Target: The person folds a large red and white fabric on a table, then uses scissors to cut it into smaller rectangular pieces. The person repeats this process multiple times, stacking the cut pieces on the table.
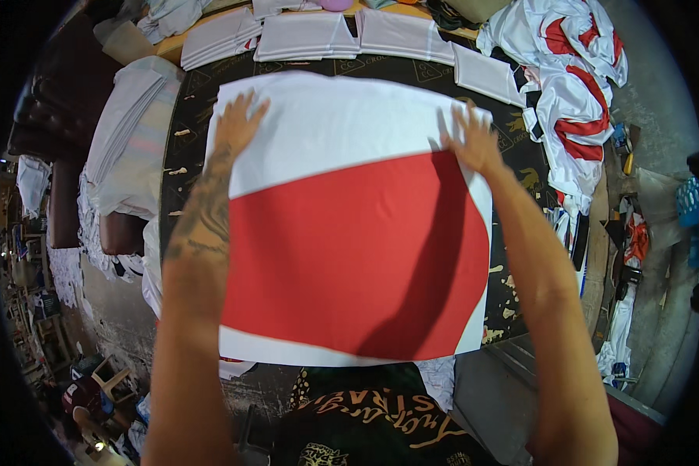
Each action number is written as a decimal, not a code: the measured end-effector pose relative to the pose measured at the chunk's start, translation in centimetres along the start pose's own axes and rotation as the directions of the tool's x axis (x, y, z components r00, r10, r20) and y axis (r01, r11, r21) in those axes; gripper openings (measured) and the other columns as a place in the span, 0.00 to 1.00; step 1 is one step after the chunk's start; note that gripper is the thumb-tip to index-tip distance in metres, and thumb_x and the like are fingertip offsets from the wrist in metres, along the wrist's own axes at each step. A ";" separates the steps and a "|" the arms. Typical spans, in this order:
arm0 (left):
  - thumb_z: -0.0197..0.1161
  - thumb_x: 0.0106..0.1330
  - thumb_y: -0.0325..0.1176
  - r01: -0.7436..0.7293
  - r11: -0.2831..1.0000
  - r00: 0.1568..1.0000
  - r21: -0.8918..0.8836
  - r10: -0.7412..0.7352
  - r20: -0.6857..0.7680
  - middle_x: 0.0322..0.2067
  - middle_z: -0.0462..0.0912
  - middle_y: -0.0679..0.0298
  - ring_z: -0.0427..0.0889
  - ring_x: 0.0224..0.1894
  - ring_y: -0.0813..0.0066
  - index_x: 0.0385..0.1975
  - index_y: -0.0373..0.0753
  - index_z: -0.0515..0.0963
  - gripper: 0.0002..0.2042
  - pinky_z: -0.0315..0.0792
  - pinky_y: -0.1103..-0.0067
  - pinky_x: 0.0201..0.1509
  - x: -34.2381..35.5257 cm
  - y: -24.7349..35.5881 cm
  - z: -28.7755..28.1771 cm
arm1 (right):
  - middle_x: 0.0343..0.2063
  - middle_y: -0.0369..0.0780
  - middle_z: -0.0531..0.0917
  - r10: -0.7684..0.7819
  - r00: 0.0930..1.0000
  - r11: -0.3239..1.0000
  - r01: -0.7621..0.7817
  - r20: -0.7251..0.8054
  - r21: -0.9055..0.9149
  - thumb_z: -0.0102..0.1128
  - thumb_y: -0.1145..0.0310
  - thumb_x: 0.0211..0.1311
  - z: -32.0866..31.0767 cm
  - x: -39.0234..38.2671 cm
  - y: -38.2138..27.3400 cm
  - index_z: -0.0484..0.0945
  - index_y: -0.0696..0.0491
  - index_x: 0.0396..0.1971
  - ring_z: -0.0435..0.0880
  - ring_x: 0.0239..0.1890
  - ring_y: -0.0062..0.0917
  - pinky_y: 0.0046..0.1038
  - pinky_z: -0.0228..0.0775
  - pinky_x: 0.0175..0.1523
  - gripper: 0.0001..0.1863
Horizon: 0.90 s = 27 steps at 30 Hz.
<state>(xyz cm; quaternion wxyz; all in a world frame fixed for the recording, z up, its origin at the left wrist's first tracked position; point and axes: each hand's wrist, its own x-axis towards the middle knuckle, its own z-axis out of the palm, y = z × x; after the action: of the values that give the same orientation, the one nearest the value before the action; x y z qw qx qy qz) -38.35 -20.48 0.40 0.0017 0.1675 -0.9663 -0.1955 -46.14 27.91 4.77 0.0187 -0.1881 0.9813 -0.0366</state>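
Observation:
A large sheet of cloth (349, 272), white with a broad red shape across its middle and lower part, lies spread on the black, patterned work surface (512, 225). My left hand (241, 124) rests on the white band near the sheet's upper left corner, fingers apart. My right hand (474, 144) touches the upper right corner with fingers spread, just above the red area. Both forearms reach up along the sides of the sheet, the left one tattooed, and the right one's shadow falls across the red. Neither hand appears to grip anything.
Several folded white cloth stacks (303, 39) line the back edge. Crumpled white-and-red fabric (575, 116) heaps along the right. More folded white cloth (124, 132) sits at the left beside a dark brown padded seat (58, 101). Another person (81, 396) is at lower left, near a stool (113, 380).

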 end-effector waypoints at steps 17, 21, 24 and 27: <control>0.52 0.77 0.69 0.021 -0.597 0.615 -0.802 -0.625 0.481 0.77 0.61 0.50 0.59 0.79 0.53 0.80 0.37 0.54 0.46 0.50 0.50 0.82 -53.2 -10.3 10.7 | 0.39 0.34 0.81 0.499 0.529 -0.303 -0.636 0.687 0.710 0.65 0.79 0.66 10.6 -52.3 -0.5 0.59 0.50 0.74 0.81 0.36 0.22 0.33 0.75 0.36 0.38; 0.53 0.79 0.62 0.082 -0.804 0.765 -0.588 -0.328 0.555 0.78 0.62 0.53 0.58 0.80 0.55 0.78 0.37 0.59 0.39 0.45 0.49 0.83 -55.9 -9.5 14.9 | 0.45 0.36 0.87 0.286 0.661 0.100 -0.741 0.694 0.664 0.71 0.70 0.68 13.4 -53.1 1.5 0.81 0.55 0.58 0.80 0.41 0.20 0.28 0.73 0.45 0.20; 0.61 0.80 0.38 0.251 -0.178 0.663 -0.951 -0.684 0.303 0.66 0.78 0.56 0.78 0.67 0.58 0.73 0.38 0.66 0.26 0.72 0.58 0.70 -62.5 -10.0 9.5 | 0.43 0.34 0.87 0.337 0.740 0.156 -0.653 0.582 0.741 0.72 0.69 0.68 7.6 -58.1 0.9 0.85 0.56 0.55 0.80 0.38 0.18 0.25 0.71 0.42 0.17; 0.68 0.69 0.22 0.159 0.088 0.647 -0.983 -0.762 0.037 0.69 0.74 0.53 0.75 0.69 0.60 0.77 0.37 0.61 0.36 0.68 0.64 0.74 -65.7 -8.3 0.4 | 0.43 0.32 0.84 0.458 0.774 -0.106 -0.440 0.436 0.892 0.74 0.76 0.65 -0.6 -59.2 -0.8 0.79 0.54 0.55 0.82 0.45 0.18 0.26 0.75 0.49 0.20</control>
<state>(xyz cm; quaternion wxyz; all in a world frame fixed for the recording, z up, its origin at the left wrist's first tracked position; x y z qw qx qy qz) 26.30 -6.19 0.99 0.2823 0.4867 -0.4970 -0.6606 9.10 49.18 6.75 0.1427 0.2164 0.6949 -0.6707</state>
